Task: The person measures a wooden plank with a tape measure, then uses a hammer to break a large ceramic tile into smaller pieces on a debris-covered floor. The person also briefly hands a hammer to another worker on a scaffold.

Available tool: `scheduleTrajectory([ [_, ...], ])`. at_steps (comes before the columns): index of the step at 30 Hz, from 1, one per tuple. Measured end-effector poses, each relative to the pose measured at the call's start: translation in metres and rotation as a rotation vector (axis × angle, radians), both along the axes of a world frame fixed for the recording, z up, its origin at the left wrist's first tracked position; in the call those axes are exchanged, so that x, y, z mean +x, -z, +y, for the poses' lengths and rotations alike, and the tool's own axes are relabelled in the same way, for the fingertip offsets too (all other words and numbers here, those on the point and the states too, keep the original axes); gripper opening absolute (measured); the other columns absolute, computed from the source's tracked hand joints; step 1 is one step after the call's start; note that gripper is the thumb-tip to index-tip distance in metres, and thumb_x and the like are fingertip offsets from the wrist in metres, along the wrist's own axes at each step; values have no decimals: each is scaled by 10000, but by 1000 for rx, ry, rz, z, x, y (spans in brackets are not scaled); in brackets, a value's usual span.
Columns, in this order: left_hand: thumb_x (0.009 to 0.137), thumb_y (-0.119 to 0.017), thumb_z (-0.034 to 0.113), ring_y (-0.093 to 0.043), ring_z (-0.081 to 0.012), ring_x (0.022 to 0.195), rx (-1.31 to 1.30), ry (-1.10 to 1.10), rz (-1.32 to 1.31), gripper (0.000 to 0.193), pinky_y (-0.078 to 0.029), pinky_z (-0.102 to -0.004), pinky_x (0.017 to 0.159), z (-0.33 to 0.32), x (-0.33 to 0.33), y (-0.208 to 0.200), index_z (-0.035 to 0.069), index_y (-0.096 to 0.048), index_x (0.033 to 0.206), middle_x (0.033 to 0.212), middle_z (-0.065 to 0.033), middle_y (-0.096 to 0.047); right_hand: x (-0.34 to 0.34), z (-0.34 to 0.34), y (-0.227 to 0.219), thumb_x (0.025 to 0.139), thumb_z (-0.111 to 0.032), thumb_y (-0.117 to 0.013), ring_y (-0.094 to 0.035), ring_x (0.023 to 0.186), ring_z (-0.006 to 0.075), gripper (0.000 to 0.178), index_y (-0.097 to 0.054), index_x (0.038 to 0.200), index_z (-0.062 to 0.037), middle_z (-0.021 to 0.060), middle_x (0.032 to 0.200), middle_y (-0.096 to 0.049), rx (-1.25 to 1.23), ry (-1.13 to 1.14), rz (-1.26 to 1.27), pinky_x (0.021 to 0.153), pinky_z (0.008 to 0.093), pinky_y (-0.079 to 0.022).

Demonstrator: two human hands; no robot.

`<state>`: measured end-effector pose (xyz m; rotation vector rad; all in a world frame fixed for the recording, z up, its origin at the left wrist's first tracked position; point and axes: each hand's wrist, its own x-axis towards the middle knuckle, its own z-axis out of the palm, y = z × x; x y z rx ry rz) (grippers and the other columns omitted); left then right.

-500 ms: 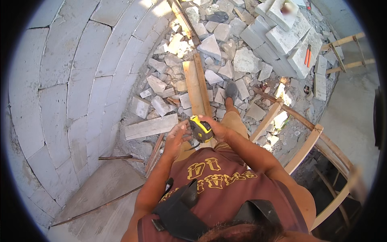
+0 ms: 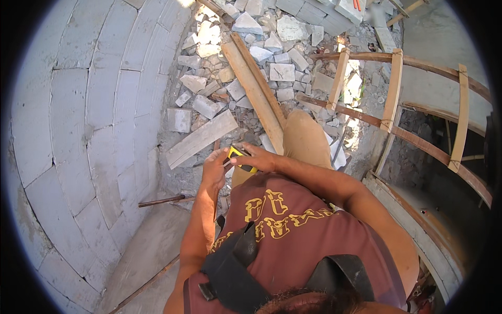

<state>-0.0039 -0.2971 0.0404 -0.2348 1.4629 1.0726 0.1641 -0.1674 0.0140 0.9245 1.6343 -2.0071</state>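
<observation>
A yellow and black tape measure (image 2: 241,159) is held in front of my body at waist height. My right hand (image 2: 259,157) grips its casing from the right, fingers wrapped over the top. On the other side, my left hand (image 2: 214,166) has its curled fingers and thumb pressed to the casing's left end. Whether any blade is pulled out between the fingers is too small to tell. Below both hands, a long pale block (image 2: 203,138) lies on the rubble, with wooden planks (image 2: 256,94) slanting past it.
A grey block wall (image 2: 99,125) curves along the left. Broken block rubble (image 2: 209,107) covers the ground ahead. To the right, a wooden ladder (image 2: 395,91) with pale rungs lies across a dark opening (image 2: 423,193). A thin stick (image 2: 161,201) juts out by the wall.
My view has shifted toward the ladder side. The tape measure has turned and sits lower, and my left hand has closed from spread fingers onto its end. My leg has come forward.
</observation>
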Motion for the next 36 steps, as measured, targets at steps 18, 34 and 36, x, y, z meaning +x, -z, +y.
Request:
scheduleTrajectory([
  [18,1118,-653,240,-707,-157,988,79,-14,626,234,-605,-290,872,76,-361,68,24,-721,1179,1095,-44,-729,395,-98,-66,910,-421,-796,-657,1245,310,822,-503,1616,-119,192,1378,-687,-132,-56,-213,1071,415,-494],
  [34,976,-803,413,-769,-342,1075,67,1352,668,601,-593,-414,925,-51,383,200,-63,-700,1328,1157,-286,-774,765,-251,93,915,-306,-760,-636,1102,186,735,-562,1570,-38,88,1229,-705,-168,796,-364,1014,309,-491],
  [36,981,-789,411,-758,-360,1113,100,1613,681,574,-585,-449,937,-78,422,222,-43,-708,1323,1169,-313,-755,777,-256,118,913,-317,-770,-644,1086,189,779,-530,1596,-29,89,1228,-706,-190,825,-358,989,310,-503],
])
